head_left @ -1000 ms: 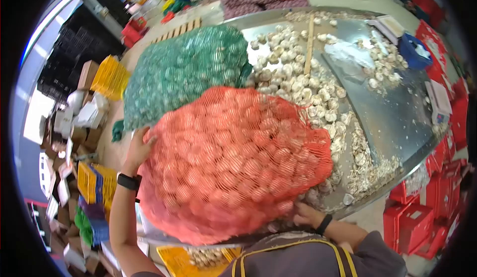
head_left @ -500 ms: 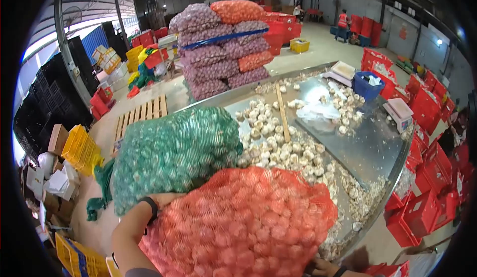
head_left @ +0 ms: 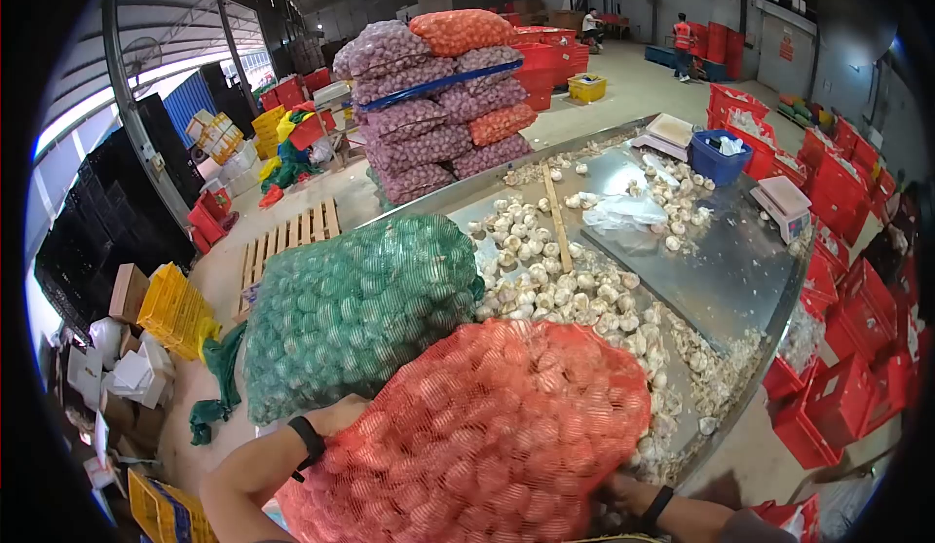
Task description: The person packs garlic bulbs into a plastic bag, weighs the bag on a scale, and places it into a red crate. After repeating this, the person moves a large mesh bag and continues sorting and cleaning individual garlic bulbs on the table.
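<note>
A large red mesh bag of garlic (head_left: 477,426) lies tilted at the near edge of the metal table (head_left: 721,290). My left hand (head_left: 341,412) is at the bag's upper left side, between it and a green mesh bag of garlic (head_left: 360,299); its fingers are hidden. At the bag's lower right side is my right hand (head_left: 618,496), dark and partly covered, with its fingers not readable. Loose garlic bulbs (head_left: 555,295) are spread on the table beyond the red bag.
Stacked purple mesh bags (head_left: 419,114) stand behind the table. A wooden stick (head_left: 557,217), blue basket (head_left: 719,158) and scale (head_left: 782,202) are on the table. Red crates (head_left: 847,397) line the right; yellow crates (head_left: 173,309) and a pallet (head_left: 287,241) are left. A person (head_left: 683,46) stands far back.
The red bag has shifted slightly left in view. My right forearm shows more, reaching in further from the lower right. The view has shifted slightly, and the distant person now appears more upright.
</note>
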`<state>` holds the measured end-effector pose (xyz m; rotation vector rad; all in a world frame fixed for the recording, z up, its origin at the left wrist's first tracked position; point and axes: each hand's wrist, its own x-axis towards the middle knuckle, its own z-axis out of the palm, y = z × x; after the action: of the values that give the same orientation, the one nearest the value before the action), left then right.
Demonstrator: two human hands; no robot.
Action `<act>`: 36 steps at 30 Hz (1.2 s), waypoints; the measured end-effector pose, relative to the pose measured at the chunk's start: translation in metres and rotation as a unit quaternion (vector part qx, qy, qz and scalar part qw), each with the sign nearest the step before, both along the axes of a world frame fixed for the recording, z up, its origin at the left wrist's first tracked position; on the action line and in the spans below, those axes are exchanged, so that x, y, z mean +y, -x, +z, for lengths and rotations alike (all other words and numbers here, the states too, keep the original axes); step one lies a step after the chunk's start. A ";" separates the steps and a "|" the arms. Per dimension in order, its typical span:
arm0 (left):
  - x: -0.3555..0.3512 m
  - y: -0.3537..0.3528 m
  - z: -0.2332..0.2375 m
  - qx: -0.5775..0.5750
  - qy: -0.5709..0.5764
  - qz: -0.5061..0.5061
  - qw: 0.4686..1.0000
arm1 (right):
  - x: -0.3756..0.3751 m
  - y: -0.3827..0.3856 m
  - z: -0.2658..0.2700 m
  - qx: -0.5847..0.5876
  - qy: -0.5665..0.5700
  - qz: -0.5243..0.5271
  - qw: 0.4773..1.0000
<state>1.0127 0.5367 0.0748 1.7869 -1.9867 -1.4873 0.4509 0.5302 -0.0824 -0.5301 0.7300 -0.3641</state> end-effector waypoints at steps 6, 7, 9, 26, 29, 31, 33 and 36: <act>0.065 0.079 0.098 0.025 0.029 0.218 0.975 | 0.013 -0.035 0.074 -0.028 0.113 0.057 0.992; 0.075 0.082 0.105 0.024 0.025 0.210 0.977 | 0.014 -0.035 0.080 -0.017 0.168 0.086 0.982; 0.100 0.079 0.113 0.145 -0.023 0.347 0.926 | 0.023 -0.035 0.094 0.006 0.259 0.140 0.956; 0.036 -0.021 0.071 -0.047 -0.207 0.132 0.968 | 0.070 0.032 0.095 -0.101 0.276 0.182 0.938; -0.008 -0.060 0.027 -0.074 -0.340 0.322 0.880 | 0.068 0.051 0.086 -0.077 -0.238 0.098 0.963; -0.027 -0.065 -0.004 -0.075 -0.348 0.369 0.859 | 0.072 0.041 0.062 0.075 -0.334 0.135 0.930; -0.029 -0.055 -0.034 0.028 -0.242 0.259 0.935 | 0.072 0.013 0.043 -0.048 -0.301 0.080 0.949; -0.034 0.000 -0.018 0.049 -0.191 0.208 0.958 | 0.068 -0.022 -0.022 -0.136 -0.284 0.009 0.949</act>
<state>1.0129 0.5029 0.0568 2.0524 -1.2269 -1.8439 0.4729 0.5987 -0.1045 0.0602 0.5273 -0.1887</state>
